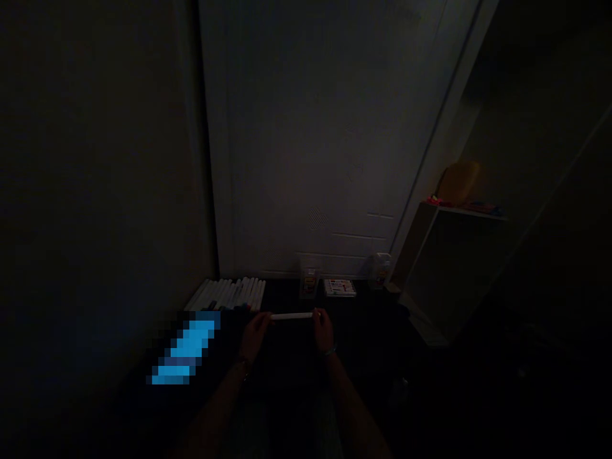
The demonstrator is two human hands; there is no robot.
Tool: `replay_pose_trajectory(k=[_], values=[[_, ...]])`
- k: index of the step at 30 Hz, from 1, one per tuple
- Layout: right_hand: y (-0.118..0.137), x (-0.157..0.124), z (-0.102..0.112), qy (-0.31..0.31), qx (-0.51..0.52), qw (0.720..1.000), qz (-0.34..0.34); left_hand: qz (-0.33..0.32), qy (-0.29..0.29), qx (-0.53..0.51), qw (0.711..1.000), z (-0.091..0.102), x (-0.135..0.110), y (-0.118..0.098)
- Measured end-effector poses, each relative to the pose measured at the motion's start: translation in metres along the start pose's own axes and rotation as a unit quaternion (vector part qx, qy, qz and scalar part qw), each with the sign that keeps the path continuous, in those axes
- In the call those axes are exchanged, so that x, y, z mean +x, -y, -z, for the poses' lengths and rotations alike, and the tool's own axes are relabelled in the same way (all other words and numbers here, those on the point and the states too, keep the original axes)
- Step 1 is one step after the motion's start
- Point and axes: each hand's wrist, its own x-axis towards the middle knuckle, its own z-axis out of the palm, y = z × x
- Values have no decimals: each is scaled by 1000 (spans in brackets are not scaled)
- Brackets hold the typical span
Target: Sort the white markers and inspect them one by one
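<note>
In the dim head view, a long white marker (291,316) is held level above the dark table, one end in each hand. My left hand (257,327) is closed on its left end, and my right hand (323,325) pinches the right end. Beyond my left hand lies a row of several similar white markers (229,294), side by side, some with coloured ends. Past the held marker stand a clear plastic container (310,282) with a label and a flat pack (340,287) with a printed white face.
A second clear container (381,271) stands at the back right against the pale panel (325,140). To the left a bright blue pixelated screen (186,349) glows. Further right, a shelf unit (421,255) carries a yellow object (459,182).
</note>
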Motion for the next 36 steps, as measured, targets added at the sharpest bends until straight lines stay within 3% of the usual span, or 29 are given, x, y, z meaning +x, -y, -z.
replay_pose_trajectory(k=[12, 36], values=[[3, -2, 1, -4, -10, 1000, 2, 11, -9, -1, 1000, 0, -2, -9], [8, -3, 0, 10, -23, 1000, 18, -4, 0, 17, 1000, 0, -2, -4]])
